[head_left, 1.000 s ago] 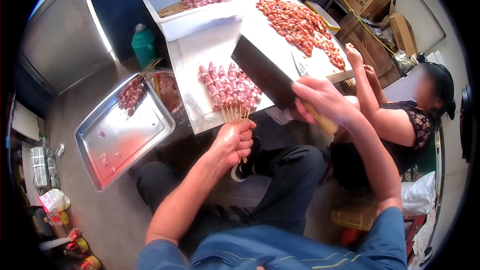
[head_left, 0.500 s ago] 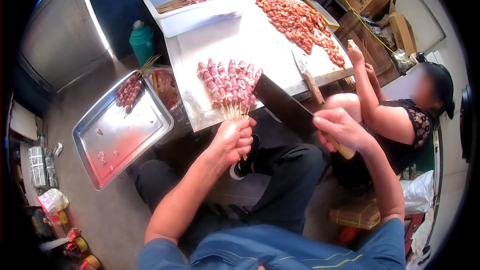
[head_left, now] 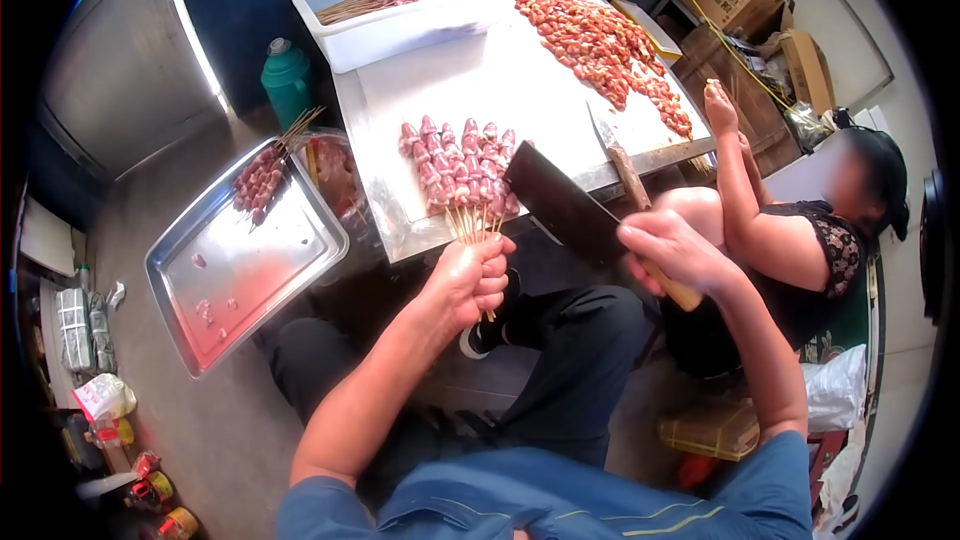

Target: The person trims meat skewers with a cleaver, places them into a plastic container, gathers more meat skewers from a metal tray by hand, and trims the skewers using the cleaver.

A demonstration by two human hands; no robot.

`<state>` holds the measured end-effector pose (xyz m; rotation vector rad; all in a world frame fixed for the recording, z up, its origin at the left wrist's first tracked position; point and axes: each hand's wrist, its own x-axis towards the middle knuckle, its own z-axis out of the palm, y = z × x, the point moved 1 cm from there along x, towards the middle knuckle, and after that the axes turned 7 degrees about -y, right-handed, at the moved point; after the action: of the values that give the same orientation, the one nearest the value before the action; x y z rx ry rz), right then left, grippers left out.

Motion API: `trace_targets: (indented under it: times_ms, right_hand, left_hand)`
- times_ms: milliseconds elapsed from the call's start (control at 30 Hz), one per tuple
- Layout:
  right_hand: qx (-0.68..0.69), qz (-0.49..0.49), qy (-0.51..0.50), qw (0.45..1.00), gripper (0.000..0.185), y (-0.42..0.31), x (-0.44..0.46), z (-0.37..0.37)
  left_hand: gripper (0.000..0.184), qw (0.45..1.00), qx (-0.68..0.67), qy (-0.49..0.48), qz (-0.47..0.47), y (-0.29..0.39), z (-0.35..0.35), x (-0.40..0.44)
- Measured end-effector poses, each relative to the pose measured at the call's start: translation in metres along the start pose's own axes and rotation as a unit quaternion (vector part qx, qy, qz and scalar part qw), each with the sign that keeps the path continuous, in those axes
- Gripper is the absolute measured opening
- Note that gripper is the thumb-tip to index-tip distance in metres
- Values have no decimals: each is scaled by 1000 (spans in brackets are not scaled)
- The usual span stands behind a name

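Note:
My left hand (head_left: 470, 278) is closed around the bare stick ends of several meat skewers (head_left: 462, 162). Their meat, dark red pieces packed side by side, lies at the near edge of the white-topped table (head_left: 400, 90). In my right hand (head_left: 672, 248) is a cleaver (head_left: 565, 205), gripped by its wooden handle. The dark blade points up and left, with its tip corner close to the right side of the skewered meat; whether it touches I cannot tell.
Loose red meat pieces (head_left: 600, 45) are heaped at the table's far right, near a knife (head_left: 622, 155). A white tub (head_left: 400, 40) holds more skewers. Left stands a metal tray (head_left: 250, 285) with skewers, beside a green flask (head_left: 285, 80). Another person (head_left: 790, 240) sits at right.
The cleaver and my right hand have shifted slightly left. My left hand keeps its grip on the skewers. The other person's raised hand has moved slightly.

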<state>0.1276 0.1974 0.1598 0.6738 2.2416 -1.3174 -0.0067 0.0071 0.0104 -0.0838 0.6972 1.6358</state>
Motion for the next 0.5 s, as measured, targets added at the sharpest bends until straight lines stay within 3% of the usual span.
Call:
trace_targets:
  times_ms: [67, 300, 433, 500]
  right_hand:
    - [20, 9, -4, 1000, 35, 3, -9, 0]
    - [-1, -140, 50, 989, 32, -59, 46, -1]
    - [20, -139, 60, 988, 33, -79, 101, 7]
    - [-127, -91, 0, 988, 35, -69, 100, 6]
  left_hand:
    - [9, 1000, -1, 0, 8, -1, 1, -1]
    - [6, 1000, 6, -14, 9, 1, 0, -1]
    - [7, 1000, 3, -13, 9, -1, -1, 3]
    - [7, 1000, -3, -11, 10, -1, -1, 3]
